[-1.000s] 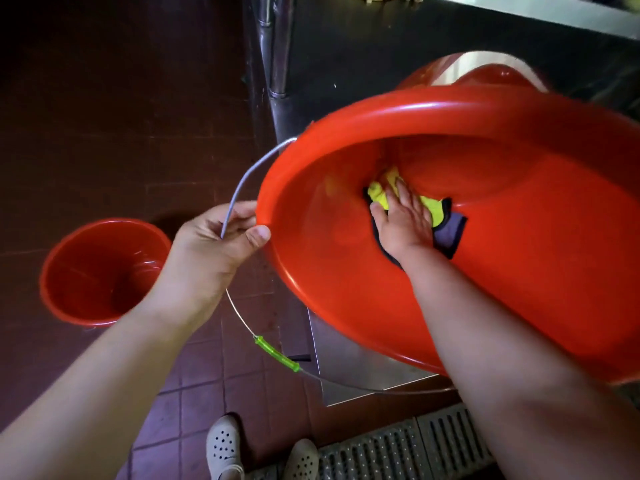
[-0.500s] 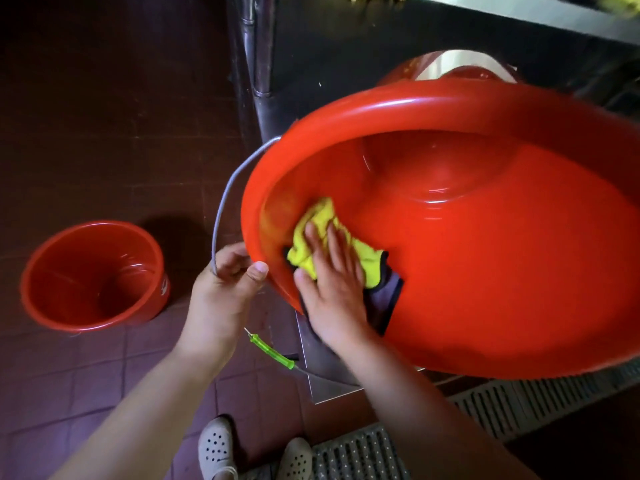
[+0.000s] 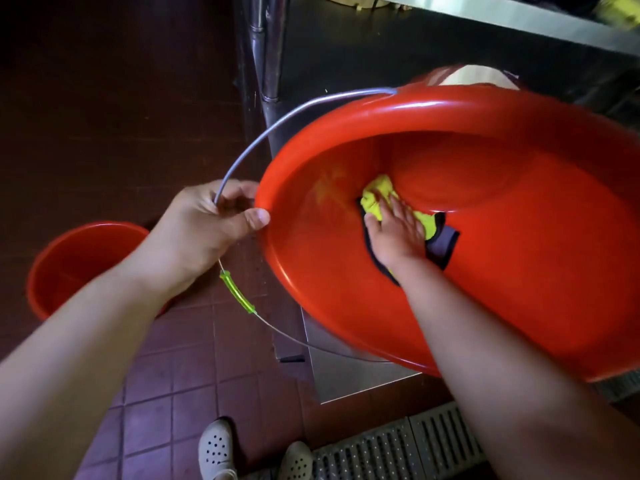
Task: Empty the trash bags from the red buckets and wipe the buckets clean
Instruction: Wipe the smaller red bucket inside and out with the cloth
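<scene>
A big red bucket is tilted toward me, its mouth facing the camera. My left hand grips its rim at the left edge together with the wire handle, whose green grip hangs below. Deep inside the bucket my right hand presses a yellow cloth with a dark edge flat against the wall near the bottom. A second red bucket stands upright on the floor at the left, partly hidden by my left forearm.
A stainless steel table leg and shelf stand behind the bucket. Another red container with a white top peeks over the rim. A metal floor drain grate runs along the bottom. My white clogs stand on brown tiles.
My right hand slid the cloth from the near left wall back deeper into the bucket. The bucket rotated, so the wire handle now arcs higher. My left hand shifted up along the rim.
</scene>
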{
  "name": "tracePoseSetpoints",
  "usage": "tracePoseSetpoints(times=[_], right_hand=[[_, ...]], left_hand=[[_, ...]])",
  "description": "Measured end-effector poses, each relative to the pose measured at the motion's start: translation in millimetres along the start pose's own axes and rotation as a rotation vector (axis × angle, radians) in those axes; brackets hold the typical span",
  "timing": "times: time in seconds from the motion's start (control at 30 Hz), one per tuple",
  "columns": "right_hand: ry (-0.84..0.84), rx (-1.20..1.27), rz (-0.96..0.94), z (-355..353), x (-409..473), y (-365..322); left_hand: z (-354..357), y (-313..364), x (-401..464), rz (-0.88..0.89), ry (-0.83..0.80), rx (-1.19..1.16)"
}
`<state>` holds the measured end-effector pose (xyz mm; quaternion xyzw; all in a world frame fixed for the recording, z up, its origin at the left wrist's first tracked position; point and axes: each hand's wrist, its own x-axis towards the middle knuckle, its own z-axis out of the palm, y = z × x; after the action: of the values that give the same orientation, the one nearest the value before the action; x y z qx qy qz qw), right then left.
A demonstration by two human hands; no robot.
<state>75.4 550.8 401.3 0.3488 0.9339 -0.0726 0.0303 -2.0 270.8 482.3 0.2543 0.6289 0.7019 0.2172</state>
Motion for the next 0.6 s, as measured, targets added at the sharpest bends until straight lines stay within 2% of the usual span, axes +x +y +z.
tracePoseSetpoints(times=[0.13,0.2,0.33,0.43,0.6], right_hand=[[-0.014,-0.008,0.061,2,20,1],[-0.005,-0.022,0.050,3,19,0],[-0.019,-0.008,0.055,0,12,-7],[0.012,0.084,-0.008,2,-21,-29],[0.066,0.309,-0.279,12,-131,-61]], left_hand=[[0,-16,-5,-0.044,0.099,-0.150],[5,-39,-23,-0.125,0.181,-0.264],[23,-68,-48,-0.259,0.210,-0.444],[32,-65,-45,-0.237,0.249,-0.415],[35,-58,-40,-0.190,0.313,-0.274]])
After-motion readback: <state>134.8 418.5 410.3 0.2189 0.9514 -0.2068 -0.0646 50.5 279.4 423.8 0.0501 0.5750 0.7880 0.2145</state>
